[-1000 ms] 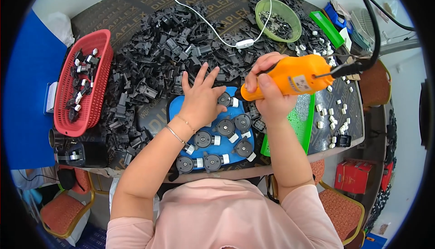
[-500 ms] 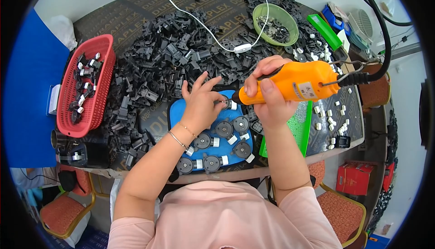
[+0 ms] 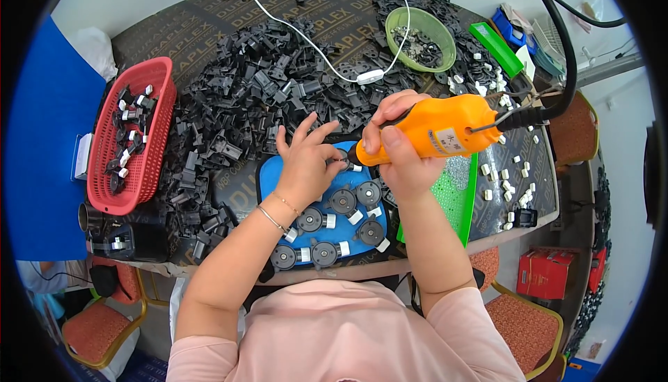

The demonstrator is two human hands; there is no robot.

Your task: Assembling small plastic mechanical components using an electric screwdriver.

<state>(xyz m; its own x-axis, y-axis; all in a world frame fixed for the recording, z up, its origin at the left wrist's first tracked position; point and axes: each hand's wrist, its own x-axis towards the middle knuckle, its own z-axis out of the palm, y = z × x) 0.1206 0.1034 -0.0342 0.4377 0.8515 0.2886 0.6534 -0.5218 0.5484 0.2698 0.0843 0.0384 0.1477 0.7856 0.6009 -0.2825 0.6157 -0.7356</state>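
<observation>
On the blue mat (image 3: 270, 173), a round black part (image 3: 342, 157) is pinned by the left hand (image 3: 304, 166), fingers spread. At its 3 o'clock, the orange driver (image 3: 435, 130) is gripped tight by the right hand (image 3: 398, 152), tip pointing to 9 o'clock, seemingly touching.

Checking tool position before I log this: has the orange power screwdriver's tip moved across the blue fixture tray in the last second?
Yes. The orange power screwdriver tip has slid left along the blue fixture tray top edge, toward the left hand fingertips.
</observation>
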